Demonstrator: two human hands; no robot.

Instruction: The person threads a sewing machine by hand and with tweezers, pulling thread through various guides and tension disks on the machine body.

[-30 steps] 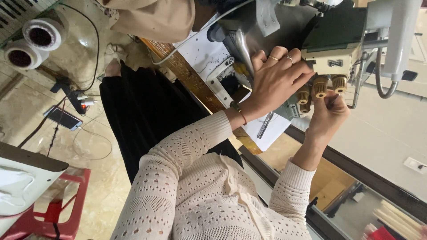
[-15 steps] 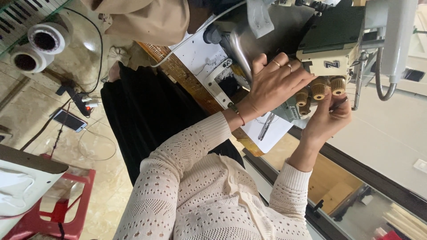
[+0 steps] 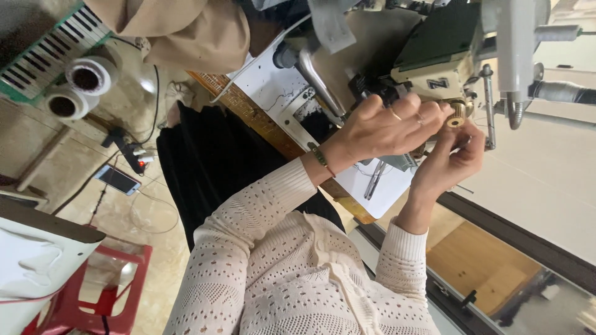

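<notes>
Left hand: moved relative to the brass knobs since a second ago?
Yes. The left hand has slid across the brass knobs; its fingers now cover all but one.

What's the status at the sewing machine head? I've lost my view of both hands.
Left hand spread over machine head, fingertips by brass knob. Right hand pinched just under that knob. Nothing between hands and knob; held thread, if any, too fine to tell.
</notes>
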